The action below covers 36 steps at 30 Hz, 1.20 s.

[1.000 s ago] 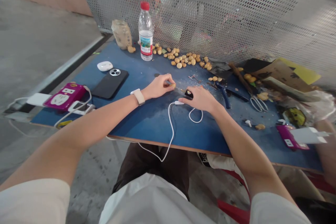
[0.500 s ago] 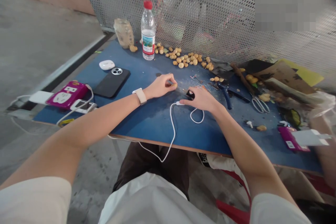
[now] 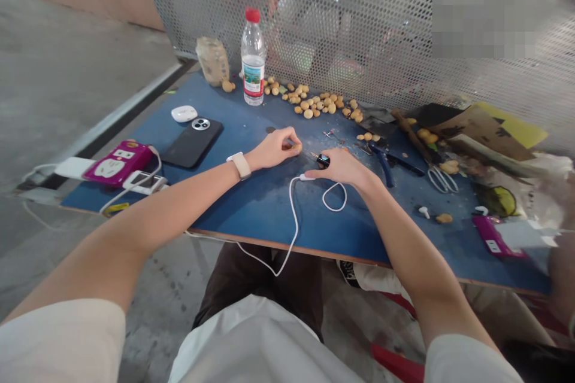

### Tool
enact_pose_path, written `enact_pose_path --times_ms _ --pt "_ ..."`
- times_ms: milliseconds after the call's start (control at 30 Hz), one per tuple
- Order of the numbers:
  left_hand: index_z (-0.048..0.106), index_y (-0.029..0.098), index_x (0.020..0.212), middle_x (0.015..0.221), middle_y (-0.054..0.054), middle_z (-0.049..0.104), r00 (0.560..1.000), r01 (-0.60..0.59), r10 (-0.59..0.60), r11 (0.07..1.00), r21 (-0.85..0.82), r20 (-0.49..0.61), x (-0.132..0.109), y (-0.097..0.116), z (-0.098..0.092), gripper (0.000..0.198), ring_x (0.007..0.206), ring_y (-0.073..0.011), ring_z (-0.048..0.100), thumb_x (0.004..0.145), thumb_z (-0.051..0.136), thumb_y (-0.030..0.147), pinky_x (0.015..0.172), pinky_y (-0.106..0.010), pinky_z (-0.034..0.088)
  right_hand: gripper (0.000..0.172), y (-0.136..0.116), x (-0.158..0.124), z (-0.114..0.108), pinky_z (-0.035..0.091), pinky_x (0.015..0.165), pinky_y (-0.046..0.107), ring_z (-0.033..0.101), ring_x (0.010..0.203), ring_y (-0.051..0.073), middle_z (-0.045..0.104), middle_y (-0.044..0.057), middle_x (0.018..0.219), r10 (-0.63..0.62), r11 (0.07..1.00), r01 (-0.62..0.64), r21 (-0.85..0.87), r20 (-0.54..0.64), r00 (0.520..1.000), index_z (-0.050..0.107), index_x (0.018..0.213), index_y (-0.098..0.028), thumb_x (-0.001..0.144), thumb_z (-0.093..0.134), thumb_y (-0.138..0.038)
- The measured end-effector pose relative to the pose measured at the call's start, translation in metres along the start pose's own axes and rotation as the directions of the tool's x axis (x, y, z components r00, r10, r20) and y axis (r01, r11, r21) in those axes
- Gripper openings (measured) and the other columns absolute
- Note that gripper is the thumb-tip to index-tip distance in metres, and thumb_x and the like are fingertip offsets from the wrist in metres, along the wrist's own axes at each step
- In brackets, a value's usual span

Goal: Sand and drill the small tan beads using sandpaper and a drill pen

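Note:
My left hand rests on the blue table, its fingers curled around a small tan nut. My right hand lies flat a short way to the right. Its thumb tip touches a small black-handled tool with a thin metal tip, and I cannot tell if the tool is gripped. Beneath its index finger lies the plug of a white cable, which loops across the table and over the front edge.
The blue table carries a water bottle, a scatter of tan nuts, a black phone, blue-handled pliers, and scissors. A perforated metal screen stands behind it.
The black tool's metal tip no longer reaches toward the nut, and a gap now separates them. My left hand holds about the same place.

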<state>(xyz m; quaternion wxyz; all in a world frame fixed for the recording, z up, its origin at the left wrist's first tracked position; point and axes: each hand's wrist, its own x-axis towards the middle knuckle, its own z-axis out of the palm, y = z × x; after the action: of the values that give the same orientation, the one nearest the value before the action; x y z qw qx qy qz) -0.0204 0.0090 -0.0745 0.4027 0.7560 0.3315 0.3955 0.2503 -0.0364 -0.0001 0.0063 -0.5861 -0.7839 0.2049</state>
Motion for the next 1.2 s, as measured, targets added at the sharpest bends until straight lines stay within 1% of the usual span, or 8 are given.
enact_pose_path --times_ms 100,233,433,600,767,900,1033,1200 --pt "0.068 0.023 0.108 0.122 -0.012 0.090 1.000 0.012 -0.012 1.000 0.026 -0.011 0.000 0.000 0.000 0.029 0.105 -0.0250 0.089 0.104 0.091 0.040 0.100 -0.044 0.073 0.066 0.006 -0.007 0.007 0.046 0.081 0.041 0.069 0.086 0.026 0.077 0.005 0.093 -0.052 0.998 0.055 0.039 -0.070 0.996 0.054 0.084 -0.029 0.095 0.098 -0.077" --pt "0.067 0.023 0.109 0.123 -0.011 0.088 0.999 0.039 -0.039 0.999 0.029 -0.012 -0.002 0.002 -0.002 0.027 0.107 -0.0255 0.089 0.104 0.092 0.032 0.103 -0.047 0.074 0.064 0.011 -0.010 0.008 0.047 0.082 0.042 0.068 0.087 0.026 0.077 0.006 0.097 -0.091 0.994 0.097 0.058 -0.095 0.991 0.054 0.087 -0.029 0.096 0.097 -0.076" --pt "0.068 0.023 0.112 0.121 -0.009 0.085 0.999 0.046 -0.046 0.999 0.000 -0.005 -0.003 0.007 -0.002 0.024 0.097 -0.0206 0.085 0.102 0.089 0.030 0.094 -0.039 0.072 0.062 0.012 -0.009 0.008 0.044 0.081 0.040 0.067 0.087 0.024 0.076 0.005 0.092 -0.125 0.990 0.130 0.056 -0.094 0.988 0.048 0.083 -0.029 0.103 0.091 -0.069" --pt "0.070 0.022 0.111 0.121 -0.009 0.084 0.999 0.038 -0.038 0.999 0.003 -0.012 -0.002 0.007 -0.001 0.023 0.095 -0.0193 0.083 0.097 0.087 0.027 0.097 -0.040 0.071 0.051 0.009 -0.008 0.012 0.043 0.082 0.040 0.068 0.088 0.025 0.077 0.006 0.093 -0.131 0.991 0.128 -0.031 -0.155 0.979 0.048 0.085 -0.029 0.110 0.083 -0.057" --pt "0.071 0.023 0.112 0.122 -0.010 0.087 0.999 0.046 -0.046 0.999 0.002 -0.004 -0.002 0.004 -0.002 0.025 0.096 -0.0208 0.084 0.096 0.090 0.029 0.095 -0.040 0.071 0.046 0.008 -0.007 0.016 0.047 0.086 0.041 0.073 0.097 0.030 0.080 0.010 0.097 -0.117 0.990 0.103 -0.094 -0.151 0.982 0.058 0.092 -0.029 0.115 0.078 -0.063" --pt "0.070 0.023 0.111 0.119 -0.010 0.087 0.998 0.061 -0.061 0.998 0.008 0.000 -0.002 0.004 -0.002 0.027 0.097 -0.0228 0.086 0.094 0.091 0.027 0.094 -0.041 0.070 0.043 0.008 -0.008 0.017 0.047 0.087 0.042 0.076 0.105 0.034 0.081 0.013 0.102 -0.100 0.986 0.080 -0.143 -0.141 0.985 0.062 0.097 -0.028 0.117 0.077 -0.063" --pt "0.067 0.023 0.110 0.118 -0.009 0.087 0.998 0.059 -0.058 0.998 -0.013 0.014 -0.003 0.006 -0.002 0.031 0.097 -0.0221 0.086 0.094 0.093 0.027 0.097 -0.042 0.073 0.043 0.005 -0.010 0.013 0.046 0.083 0.042 0.077 0.102 0.034 0.082 0.012 0.102 -0.104 0.989 0.089 -0.121 -0.124 0.987 0.059 0.095 -0.028 0.117 0.076 -0.061" --pt "0.066 0.023 0.110 0.116 -0.009 0.086 0.998 0.054 -0.053 0.998 -0.029 0.023 -0.004 0.007 -0.002 0.032 0.096 -0.0216 0.086 0.093 0.093 0.025 0.096 -0.042 0.073 0.047 0.003 -0.012 0.010 0.045 0.083 0.041 0.078 0.102 0.032 0.082 0.010 0.100 -0.126 0.989 0.117 -0.088 -0.111 0.986 0.052 0.091 -0.029 0.115 0.077 -0.061"
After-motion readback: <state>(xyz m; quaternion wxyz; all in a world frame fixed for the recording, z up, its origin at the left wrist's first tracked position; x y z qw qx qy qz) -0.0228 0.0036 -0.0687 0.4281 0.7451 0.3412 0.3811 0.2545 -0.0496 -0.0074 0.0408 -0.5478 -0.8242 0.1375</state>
